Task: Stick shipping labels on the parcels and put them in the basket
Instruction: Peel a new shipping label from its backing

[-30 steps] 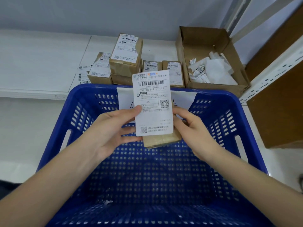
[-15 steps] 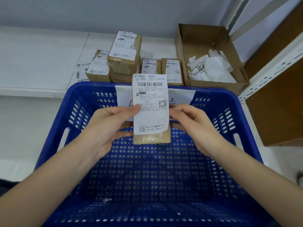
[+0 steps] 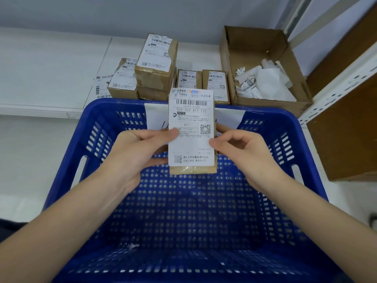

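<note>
A small brown cardboard parcel (image 3: 192, 170) is held above the blue plastic basket (image 3: 271, 139), with a white shipping label (image 3: 191, 121) lying over its face and reaching past its top edge. My left hand (image 3: 140, 152) grips the parcel from the left, thumb pressing on the label. My right hand (image 3: 242, 152) holds the right side, thumb on the label's edge. Most of the parcel is hidden behind the label. The basket holds no parcels.
Several labelled brown parcels (image 3: 157, 62) are stacked on the white shelf (image 3: 51, 68) behind the basket. A loose label sheet (image 3: 102, 86) lies left of them. An open cardboard box (image 3: 263, 66) with crumpled backing paper stands at the right, beside a shelf upright (image 3: 336, 82).
The parcel turned from tilted to square behind the label. My right thumb came round onto the label's right edge, and the label now sits flatter on the parcel.
</note>
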Available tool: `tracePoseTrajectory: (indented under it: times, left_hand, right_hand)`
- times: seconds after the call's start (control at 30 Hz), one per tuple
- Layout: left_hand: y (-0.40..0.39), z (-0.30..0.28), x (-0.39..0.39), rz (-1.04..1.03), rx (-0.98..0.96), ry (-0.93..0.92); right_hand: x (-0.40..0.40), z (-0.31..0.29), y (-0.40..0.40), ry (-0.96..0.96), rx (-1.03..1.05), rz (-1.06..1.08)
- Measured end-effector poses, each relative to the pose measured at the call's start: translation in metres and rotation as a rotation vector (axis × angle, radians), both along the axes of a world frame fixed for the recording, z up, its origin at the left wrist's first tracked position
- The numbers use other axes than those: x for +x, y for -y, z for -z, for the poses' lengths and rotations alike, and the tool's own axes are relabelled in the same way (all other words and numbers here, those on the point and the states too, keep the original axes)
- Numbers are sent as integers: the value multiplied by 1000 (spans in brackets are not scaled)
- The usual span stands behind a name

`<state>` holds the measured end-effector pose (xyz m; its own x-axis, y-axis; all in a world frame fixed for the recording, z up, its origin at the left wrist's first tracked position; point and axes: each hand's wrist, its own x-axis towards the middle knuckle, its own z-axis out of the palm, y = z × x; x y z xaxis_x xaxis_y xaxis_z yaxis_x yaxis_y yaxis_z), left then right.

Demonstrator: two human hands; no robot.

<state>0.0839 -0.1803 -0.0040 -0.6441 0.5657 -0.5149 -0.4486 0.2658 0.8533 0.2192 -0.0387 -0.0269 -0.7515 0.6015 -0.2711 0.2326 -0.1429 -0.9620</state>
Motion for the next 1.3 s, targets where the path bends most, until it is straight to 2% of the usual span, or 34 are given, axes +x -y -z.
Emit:
tracePoseTrajectory:
  times: [0.63,1.3]
  left_hand:
    - [-1,1,1,-9,49,-50]
    - [-1,6,1,-31,22,-81]
  right_hand:
    - [2,-5,1,-20,18,12]
    - [3,-4,2,-27,31,2]
